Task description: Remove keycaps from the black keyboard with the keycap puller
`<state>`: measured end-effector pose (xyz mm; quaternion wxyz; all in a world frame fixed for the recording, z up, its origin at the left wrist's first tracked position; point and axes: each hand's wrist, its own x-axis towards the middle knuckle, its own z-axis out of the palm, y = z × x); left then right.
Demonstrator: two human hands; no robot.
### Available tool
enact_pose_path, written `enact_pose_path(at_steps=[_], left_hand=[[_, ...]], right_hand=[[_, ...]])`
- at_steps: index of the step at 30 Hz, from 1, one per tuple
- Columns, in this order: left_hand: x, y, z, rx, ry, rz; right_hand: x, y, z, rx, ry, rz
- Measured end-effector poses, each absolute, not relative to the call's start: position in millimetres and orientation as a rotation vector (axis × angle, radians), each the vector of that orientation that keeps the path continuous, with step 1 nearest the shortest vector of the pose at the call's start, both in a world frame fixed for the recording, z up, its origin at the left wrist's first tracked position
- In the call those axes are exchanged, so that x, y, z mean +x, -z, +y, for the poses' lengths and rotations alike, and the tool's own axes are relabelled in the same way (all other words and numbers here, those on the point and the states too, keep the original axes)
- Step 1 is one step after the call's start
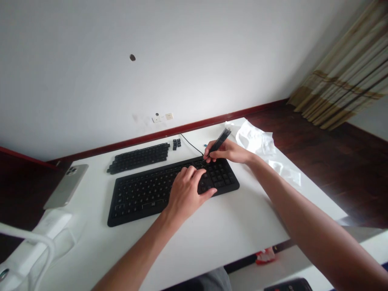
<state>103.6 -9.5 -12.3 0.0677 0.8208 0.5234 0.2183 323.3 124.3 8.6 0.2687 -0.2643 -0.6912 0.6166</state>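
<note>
Keyboard [130,214], black, lies on white tabletop [242,218], most main-section caps off, numpad caps on. R hand [227,151] grips a dark pen-like tool [222,139], tip down at kbd's upper edge area; L hand [189,190] rests on kbd w/ fingers spread – not clenched. Loose keycaps [139,157] sit in rows behind kbd – phone [67,186] at left, crumpled white tissue/plastic [253,137] at right.

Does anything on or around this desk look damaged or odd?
The keyboard looks bare of caps across its main section; black keycaps lie grouped behind it, suggesting deliberate removal. Crumpled white material lies at the right end of the desk, and the wall has a dark spot, perhaps a hole.
</note>
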Motion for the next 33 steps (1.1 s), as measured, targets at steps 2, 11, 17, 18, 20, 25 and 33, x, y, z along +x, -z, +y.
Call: enact_pose_path(at_steps=[2,11,17,18,20,25,33], left_hand=[[108,17,-11,2.502,-0.570,1.588],[109,23,-12,2.517,-0.517,1.585],[110,26,-11,2.501,-0.540,1.564],[110,26,-10,2.492,-0.548,1.557],[111,26,-10,2.479,-0.558,1.548],[112,23,-10,2.489,-0.540,1.552],[113,23,-11,2.540,-0.510,1.565]], right_hand=[[326,-11,124,-0.724,-1.687,-1.901],[323,-13,119,-0.798,-1.784,-1.937],[319,-17,115,-0.854,-1.801,-1.940],[319,-17,115,-0.865,-1.792,-1.952],[318,-17,114,-0.889,-1.773,-1.971],[317,-15,113,-0.895,-1.795,-1.956],[318,-18,111,-0.864,-1.826,-1.995]])
